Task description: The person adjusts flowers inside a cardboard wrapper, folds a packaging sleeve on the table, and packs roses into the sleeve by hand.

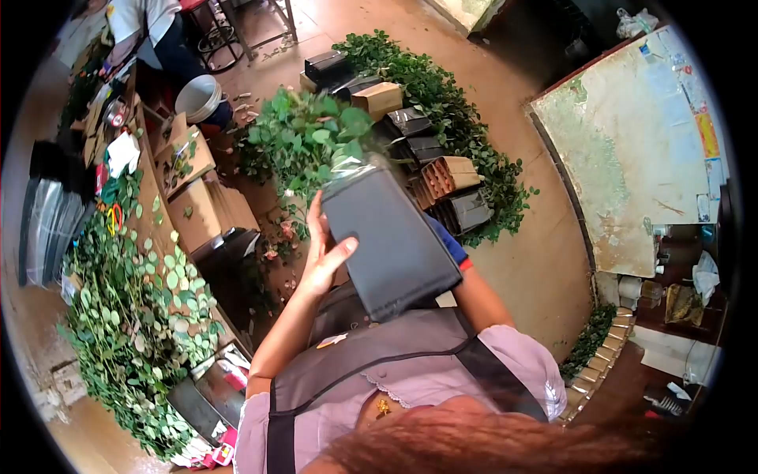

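Note:
A flat black wrapped bundle [391,245] is held up in front of my chest. Leafy green stems [316,130] stick out beyond its far end, where some clear plastic shows. My left hand [325,254] grips the bundle's left edge, with the thumb lying on the black face and the fingers along the side. My right forearm reaches behind the bundle's right side. Blue material with a red edge [456,246], perhaps a glove, shows at that wrist; the fingers of my right hand are hidden behind the bundle.
Several wrapped leafy bundles [422,148] lie on the floor ahead. At left, a wooden bench [162,237] carries loose leafy stems [130,316]. Cardboard boxes [209,209] and a white bucket [199,96] stand beside it. Another person [146,28] is at the far left.

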`<move>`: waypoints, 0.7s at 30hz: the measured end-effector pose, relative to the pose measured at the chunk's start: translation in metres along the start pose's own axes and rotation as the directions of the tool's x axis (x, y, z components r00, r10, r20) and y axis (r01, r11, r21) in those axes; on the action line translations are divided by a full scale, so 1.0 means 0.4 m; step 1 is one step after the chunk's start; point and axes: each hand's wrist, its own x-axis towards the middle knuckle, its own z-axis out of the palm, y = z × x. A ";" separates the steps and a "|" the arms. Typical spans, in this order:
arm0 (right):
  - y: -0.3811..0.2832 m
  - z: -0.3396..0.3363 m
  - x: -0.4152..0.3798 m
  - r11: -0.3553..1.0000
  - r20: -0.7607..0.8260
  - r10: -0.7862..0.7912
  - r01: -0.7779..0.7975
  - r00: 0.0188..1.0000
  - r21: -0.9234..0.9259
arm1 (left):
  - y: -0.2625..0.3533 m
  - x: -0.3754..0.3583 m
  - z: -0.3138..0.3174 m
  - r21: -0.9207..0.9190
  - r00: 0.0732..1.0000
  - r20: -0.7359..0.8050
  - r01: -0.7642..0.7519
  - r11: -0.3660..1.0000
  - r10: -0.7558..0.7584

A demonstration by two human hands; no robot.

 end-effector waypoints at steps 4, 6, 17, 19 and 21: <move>-0.099 -0.197 -0.025 0.937 -0.143 -0.260 0.214 0.955 -0.275 | -0.015 0.158 0.122 0.041 0.971 0.232 -0.066 0.997 0.054; -0.175 -0.234 -0.060 0.748 -0.177 -0.498 0.317 0.849 -0.583 | -0.070 0.250 0.152 0.062 0.966 0.253 -0.064 0.996 0.047; -0.442 -0.974 0.477 0.524 -0.559 -0.805 -0.204 0.199 -0.827 | -0.547 0.079 -0.213 0.168 0.620 -0.506 0.753 0.636 -0.600; -0.427 -1.141 0.593 0.586 -0.629 -0.764 -0.252 0.148 -0.771 | -0.561 -0.136 -0.352 0.140 0.472 -0.631 0.850 0.508 -0.615; -0.410 -1.144 0.662 0.634 -0.660 -0.743 -0.200 0.108 -0.747 | -0.458 -0.271 -0.364 -0.025 0.165 -0.808 0.949 0.313 -0.565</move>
